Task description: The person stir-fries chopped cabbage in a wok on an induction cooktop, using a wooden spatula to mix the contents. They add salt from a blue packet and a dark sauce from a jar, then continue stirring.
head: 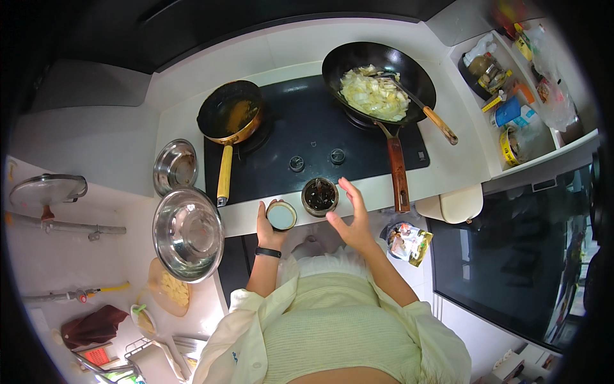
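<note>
My left hand (271,229) holds a round jar lid (281,215), its pale inner side facing up. Just to the right, an uncapped glass jar (320,197) of dark contents stands on the counter's front edge. My right hand (354,221) is beside the jar with thumb and fingers spread, holding nothing; whether a fingertip touches the glass I cannot tell. Beyond, a black wok (379,53) of chopped pale cabbage (374,93) sits on the right burner. A spatula with a wooden handle (440,125) rests in it.
A frying pan (230,113) occupies the left of the black cooktop (288,125), its yellow handle reaching the front edge. Two steel bowls (188,234) (175,167) stand at the left. Sliced food lies on a board (157,283). The wok's wooden handle (397,175) juts past the counter edge.
</note>
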{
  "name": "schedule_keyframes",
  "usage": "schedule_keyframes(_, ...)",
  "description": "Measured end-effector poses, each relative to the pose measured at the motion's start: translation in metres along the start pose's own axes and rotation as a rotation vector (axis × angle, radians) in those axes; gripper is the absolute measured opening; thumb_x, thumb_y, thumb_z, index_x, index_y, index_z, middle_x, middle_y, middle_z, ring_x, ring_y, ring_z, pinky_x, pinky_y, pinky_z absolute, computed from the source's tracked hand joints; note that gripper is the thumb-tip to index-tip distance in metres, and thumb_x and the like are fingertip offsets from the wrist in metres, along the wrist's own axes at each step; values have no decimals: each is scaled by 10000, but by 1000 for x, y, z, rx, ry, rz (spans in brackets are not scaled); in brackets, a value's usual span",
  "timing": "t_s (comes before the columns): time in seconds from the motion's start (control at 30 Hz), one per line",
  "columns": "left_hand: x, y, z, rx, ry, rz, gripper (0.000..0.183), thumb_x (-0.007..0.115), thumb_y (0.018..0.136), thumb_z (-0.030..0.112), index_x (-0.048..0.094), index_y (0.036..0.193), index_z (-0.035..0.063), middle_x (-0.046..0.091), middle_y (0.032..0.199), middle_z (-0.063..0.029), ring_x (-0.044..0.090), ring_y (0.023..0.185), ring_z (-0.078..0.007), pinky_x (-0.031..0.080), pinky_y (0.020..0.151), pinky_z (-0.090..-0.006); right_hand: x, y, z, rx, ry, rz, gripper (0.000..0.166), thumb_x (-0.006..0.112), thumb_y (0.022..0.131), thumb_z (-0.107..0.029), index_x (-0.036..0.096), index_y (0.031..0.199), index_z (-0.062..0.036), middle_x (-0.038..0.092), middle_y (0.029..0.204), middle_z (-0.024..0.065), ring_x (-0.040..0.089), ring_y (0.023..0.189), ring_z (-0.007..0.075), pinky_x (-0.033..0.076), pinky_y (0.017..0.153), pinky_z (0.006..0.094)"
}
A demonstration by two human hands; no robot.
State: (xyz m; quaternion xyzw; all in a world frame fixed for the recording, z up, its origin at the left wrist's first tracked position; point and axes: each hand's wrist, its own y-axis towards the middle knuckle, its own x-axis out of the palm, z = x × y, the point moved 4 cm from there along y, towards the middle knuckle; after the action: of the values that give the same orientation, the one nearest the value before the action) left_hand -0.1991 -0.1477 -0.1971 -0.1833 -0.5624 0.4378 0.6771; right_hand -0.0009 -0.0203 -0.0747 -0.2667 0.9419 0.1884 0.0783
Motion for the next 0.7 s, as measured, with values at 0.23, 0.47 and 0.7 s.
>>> schedule_keyframes(0.23,-13,15,9,556,501,153,437,532,1071,375,668,1053,-40,724,1001,-119,696,921,-216,564,846,-353,11,57,-48,-269,-564,123,100,800,756,-60,734,832,-61,592,790,67,554,797,282,460,702,407)
schedule_keyframes(0.47,-16,22,14,821,535,251,500,466,1099,361,654,1023,-97,722,976,-168,684,899,-224,546,840,-333,32,58,-44,-218,-889,73,128,852,691,-160,783,771,-89,594,723,37,564,794,250,408,696,407)
schedule_keyframes(0.7,8,-8,21,1111,816,304,362,445,1099,228,653,1078,-67,713,1029,-162,665,995,-229,511,924,-343,39,60,-46,-208,-941,83,166,868,680,-213,798,764,-88,615,674,42,567,750,242,375,707,407)
